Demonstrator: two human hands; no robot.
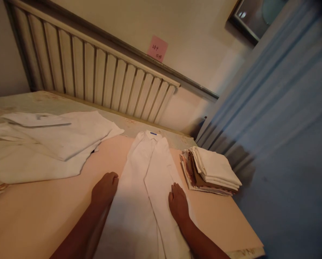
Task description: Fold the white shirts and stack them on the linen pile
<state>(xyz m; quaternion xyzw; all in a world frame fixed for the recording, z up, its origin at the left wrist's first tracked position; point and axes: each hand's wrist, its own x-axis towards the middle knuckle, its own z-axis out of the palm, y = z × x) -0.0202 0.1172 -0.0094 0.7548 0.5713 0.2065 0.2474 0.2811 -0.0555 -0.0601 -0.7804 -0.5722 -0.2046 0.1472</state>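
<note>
A white collared shirt [134,201] lies lengthwise in front of me, its sides and a sleeve folded inward over the body. A small blue label shows inside its collar at the far end, and its lower end runs out of view. My left hand [104,189] is closed at the shirt's left edge, fingers curled against the cloth. On the right side of the shirt, my right hand [179,203] is closed too, with its fingers bent onto the fabric. The bit of cloth inside each hand is hidden.
More white garments [55,144] lie spread at the left. A stack of folded clothes [214,167], white and brown, sits at the right. Beneath is a peach-coloured sheet [47,212]. A radiator [96,72] runs behind, and a blue curtain [279,144] hangs at right.
</note>
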